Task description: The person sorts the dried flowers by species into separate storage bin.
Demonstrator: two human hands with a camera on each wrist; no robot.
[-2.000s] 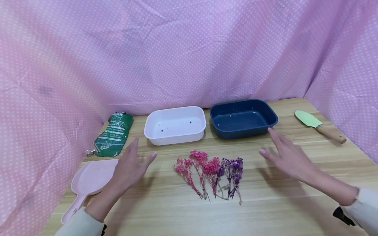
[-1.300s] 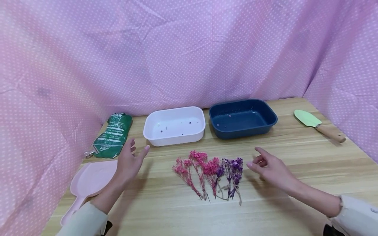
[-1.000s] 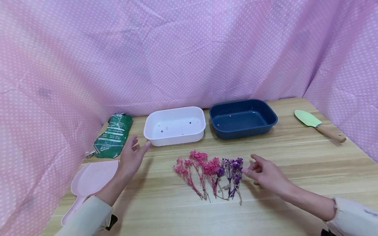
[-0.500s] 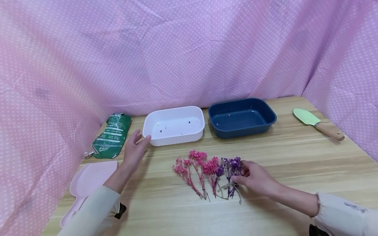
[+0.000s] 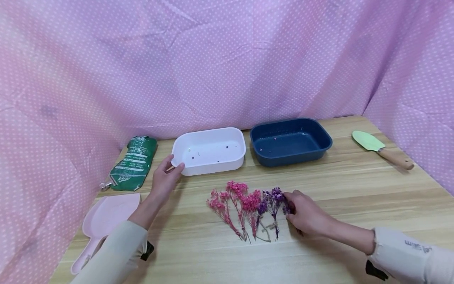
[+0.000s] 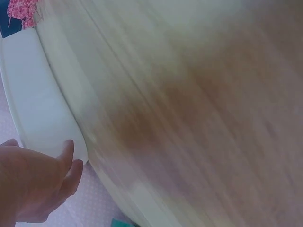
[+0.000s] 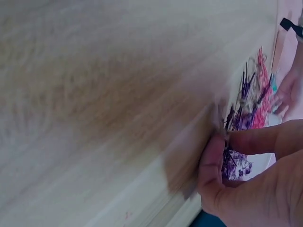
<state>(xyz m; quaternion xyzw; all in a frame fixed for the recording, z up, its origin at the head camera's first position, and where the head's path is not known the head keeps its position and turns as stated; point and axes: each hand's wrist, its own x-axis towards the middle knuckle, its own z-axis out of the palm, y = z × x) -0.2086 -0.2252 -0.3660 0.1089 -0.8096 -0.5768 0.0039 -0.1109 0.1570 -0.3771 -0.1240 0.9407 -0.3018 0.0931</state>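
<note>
My right hand [image 5: 307, 213] pinches the stems of a purple dried flower bunch [image 7: 237, 166] between thumb and fingers, low over the wooden table; the hand partly hides this bunch in the head view. Left of it lie other purple dried flowers [image 5: 274, 200] tied with twine, then several pink dried flower sprigs [image 5: 237, 191]. At the front left corner of a white rectangular planter box [image 5: 213, 167] is my left hand [image 5: 164, 181], thumb before the front wall and fingers by the left side. Its fingers are loosely bent; firm contact cannot be made out.
A dark blue planter box [image 5: 293, 158] stands right of the white one, by the pink dotted cloth [image 5: 227, 63]. A green bag [image 5: 134, 165] and pink dustpan [image 5: 110, 215] lie at left. On the far right is a green trowel [image 5: 369, 141] with a wooden handle.
My right hand has come left and down to the purple flowers, taken hold of the rightmost bunch and drawn it slightly right. The left hand has moved up to the white box's corner.
</note>
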